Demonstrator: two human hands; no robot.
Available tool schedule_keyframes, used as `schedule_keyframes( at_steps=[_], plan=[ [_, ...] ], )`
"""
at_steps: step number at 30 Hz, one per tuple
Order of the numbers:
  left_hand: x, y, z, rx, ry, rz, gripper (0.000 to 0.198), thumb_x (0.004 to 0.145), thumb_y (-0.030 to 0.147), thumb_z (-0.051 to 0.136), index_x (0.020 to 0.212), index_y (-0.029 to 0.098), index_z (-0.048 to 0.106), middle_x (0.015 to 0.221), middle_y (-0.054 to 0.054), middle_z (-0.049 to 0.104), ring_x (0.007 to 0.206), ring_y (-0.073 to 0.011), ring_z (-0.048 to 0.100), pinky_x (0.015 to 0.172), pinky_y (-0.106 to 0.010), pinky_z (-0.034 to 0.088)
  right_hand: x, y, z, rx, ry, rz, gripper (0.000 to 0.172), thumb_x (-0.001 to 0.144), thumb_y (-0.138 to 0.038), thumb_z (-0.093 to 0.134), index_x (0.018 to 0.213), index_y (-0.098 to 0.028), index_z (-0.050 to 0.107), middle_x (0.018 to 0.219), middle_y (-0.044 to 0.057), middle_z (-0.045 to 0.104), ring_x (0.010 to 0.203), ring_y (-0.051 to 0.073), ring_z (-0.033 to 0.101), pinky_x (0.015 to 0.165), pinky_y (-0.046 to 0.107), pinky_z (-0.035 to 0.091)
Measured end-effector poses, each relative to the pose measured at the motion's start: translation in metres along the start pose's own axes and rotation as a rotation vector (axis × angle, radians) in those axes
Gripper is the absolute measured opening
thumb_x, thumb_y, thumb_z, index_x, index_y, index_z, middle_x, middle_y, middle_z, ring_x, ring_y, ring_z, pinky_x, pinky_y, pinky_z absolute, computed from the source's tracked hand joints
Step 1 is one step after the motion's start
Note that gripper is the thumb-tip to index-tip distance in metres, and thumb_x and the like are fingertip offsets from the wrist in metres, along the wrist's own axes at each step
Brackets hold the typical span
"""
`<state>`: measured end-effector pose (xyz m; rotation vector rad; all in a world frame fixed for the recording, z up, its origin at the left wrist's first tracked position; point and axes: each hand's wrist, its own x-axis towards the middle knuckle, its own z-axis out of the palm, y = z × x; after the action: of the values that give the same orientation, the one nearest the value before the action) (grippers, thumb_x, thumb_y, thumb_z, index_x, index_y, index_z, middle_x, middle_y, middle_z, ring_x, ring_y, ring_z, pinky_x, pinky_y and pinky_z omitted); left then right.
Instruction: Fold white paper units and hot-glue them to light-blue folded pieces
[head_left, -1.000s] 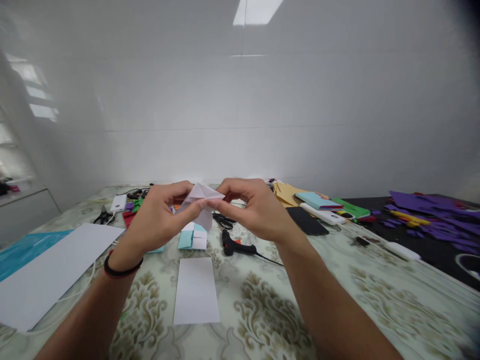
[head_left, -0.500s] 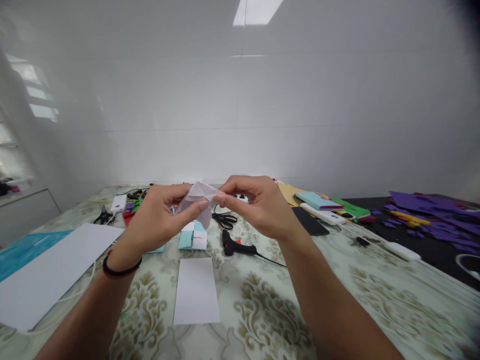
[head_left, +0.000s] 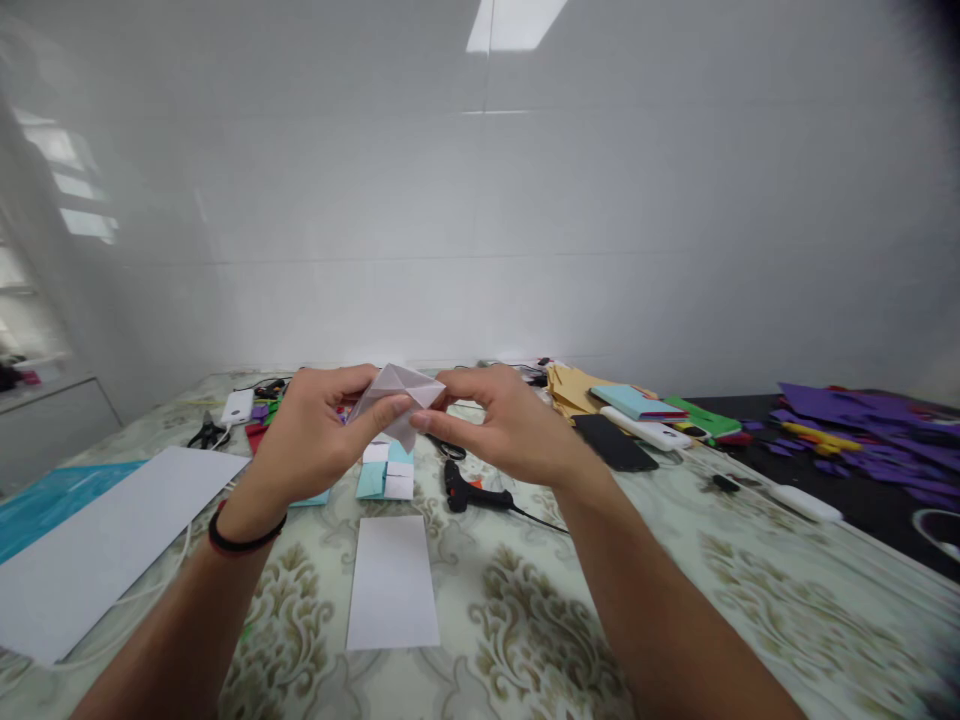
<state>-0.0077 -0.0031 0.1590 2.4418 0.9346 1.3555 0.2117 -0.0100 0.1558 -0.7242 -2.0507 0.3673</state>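
Nearest lay a white paper strip (head_left: 392,582) on the table (head_left: 525,620). Above it, the right hand (head_left: 502,425) had dropped slightly since a moment before, closing back in on the folded white paper (head_left: 396,398), which the left hand (head_left: 315,435) also pinched. Creased into angular facets, it was held above a blue-and-white folded piece (head_left: 386,472).

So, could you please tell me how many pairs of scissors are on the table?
2: one pair of scissors lies far left beside the white phone; a second pair peeks out beneath the right hand. Others may be hidden.
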Motion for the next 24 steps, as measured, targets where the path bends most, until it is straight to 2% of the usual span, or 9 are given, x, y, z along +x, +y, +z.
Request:
schedule_keyframes(
  at_steps=[6, 12, 14, 17, 18, 19, 20, 22, 24],
  plan=[
    [0.001, -0.003, 0.002, -0.058, -0.074, -0.031, 0.034, 0.096, 0.046, 0.064, 0.083, 0.016, 0.073, 0.07, 0.0, 0.065, 0.065, -0.0142, 0.054, 0.059, -0.025, 0.039, 0.0, 0.004, 0.001, -0.011, -0.05, 0.065, 0.026, 0.096, -0.037, 0.067, 0.081, -0.018, 0.074, 0.079, 0.002, 0.074, 0.074, 0.014, 0.064, 0.067, 0.026, 0.047],
    [-0.002, -0.022, 0.023, -0.031, -0.125, -0.121, 0.033, 0.099, 0.046, 0.057, 0.088, 0.017, 0.067, 0.075, -0.001, 0.065, 0.069, -0.0174, 0.06, 0.062, -0.026, 0.043, -0.019, 0.034, -0.011, -0.061, -0.259, 0.182, 0.02, 0.096, -0.034, 0.066, 0.09, -0.018, 0.075, 0.086, 0.003, 0.077, 0.077, 0.016, 0.067, 0.073, 0.027, 0.05],
    [-0.016, -0.035, 0.034, -0.124, -0.178, -0.196, 0.031, 0.1, 0.045, 0.053, 0.089, 0.018, 0.064, 0.081, -0.003, 0.065, 0.071, -0.019, 0.066, 0.061, -0.027, 0.047, -0.04, 0.055, -0.005, -0.16, -0.235, 0.281, 0.026, 0.102, -0.033, 0.057, 0.091, -0.017, 0.074, 0.09, 0.005, 0.078, 0.082, 0.017, 0.069, 0.076, 0.029, 0.05],
    [-0.049, -0.053, 0.051, -0.165, -0.28, -0.294, 0.024, 0.095, 0.041, 0.059, 0.088, 0.019, 0.063, 0.078, -0.003, 0.065, 0.072, -0.0203, 0.069, 0.066, -0.03, 0.053, -0.079, 0.09, 0.015, -0.42, -0.23, 0.457, 0.03, 0.106, -0.029, 0.05, 0.1, -0.016, 0.075, 0.104, 0.01, 0.077, 0.098, 0.021, 0.069, 0.087, 0.032, 0.05],
    [-0.06, -0.057, 0.057, -0.236, -0.293, -0.374, 0.022, 0.092, 0.04, 0.064, 0.1, 0.019, 0.063, 0.078, -0.002, 0.067, 0.066, -0.019, 0.069, 0.064, -0.03, 0.054, -0.091, 0.1, 0.023, -0.452, -0.228, 0.492, 0.025, 0.104, -0.027, 0.054, 0.105, -0.014, 0.075, 0.111, 0.014, 0.075, 0.105, 0.024, 0.068, 0.093, 0.034, 0.049],
    [-0.071, -0.061, 0.062, -0.324, -0.297, -0.487, 0.031, 0.089, 0.039, 0.068, 0.113, 0.02, 0.06, 0.083, -0.001, 0.068, 0.061, -0.0172, 0.068, 0.061, -0.03, 0.055, -0.101, 0.11, 0.031, -0.485, -0.227, 0.532, 0.023, 0.1, -0.027, 0.062, 0.111, -0.011, 0.074, 0.117, 0.018, 0.073, 0.111, 0.028, 0.065, 0.096, 0.038, 0.048],
    [-0.08, -0.064, 0.066, -0.416, -0.3, -0.593, 0.041, 0.085, 0.038, 0.071, 0.118, 0.021, 0.055, 0.085, 0.0, 0.068, 0.058, -0.0169, 0.069, 0.058, -0.03, 0.055, -0.109, 0.119, 0.038, -0.511, -0.235, 0.565, 0.03, 0.095, -0.028, 0.07, 0.118, -0.01, 0.072, 0.121, 0.021, 0.071, 0.115, 0.032, 0.063, 0.098, 0.04, 0.047],
    [-0.092, -0.068, 0.072, -0.524, -0.326, -0.699, 0.042, 0.082, 0.038, 0.073, 0.114, 0.022, 0.051, 0.083, 0.0, 0.07, 0.058, -0.0178, 0.071, 0.058, -0.029, 0.054, -0.117, 0.134, 0.048, -0.554, -0.251, 0.607, 0.038, 0.09, -0.027, 0.075, 0.123, -0.009, 0.07, 0.125, 0.023, 0.068, 0.12, 0.036, 0.059, 0.101, 0.043, 0.045],
    [-0.098, -0.07, 0.074, -0.546, -0.343, -0.682, 0.031, 0.087, 0.04, 0.068, 0.107, 0.022, 0.053, 0.076, 0.001, 0.07, 0.061, -0.0188, 0.071, 0.06, -0.029, 0.052, -0.118, 0.145, 0.053, -0.581, -0.263, 0.629, 0.035, 0.091, -0.024, 0.073, 0.122, -0.01, 0.069, 0.128, 0.022, 0.066, 0.122, 0.035, 0.058, 0.103, 0.042, 0.044]
  ],
)
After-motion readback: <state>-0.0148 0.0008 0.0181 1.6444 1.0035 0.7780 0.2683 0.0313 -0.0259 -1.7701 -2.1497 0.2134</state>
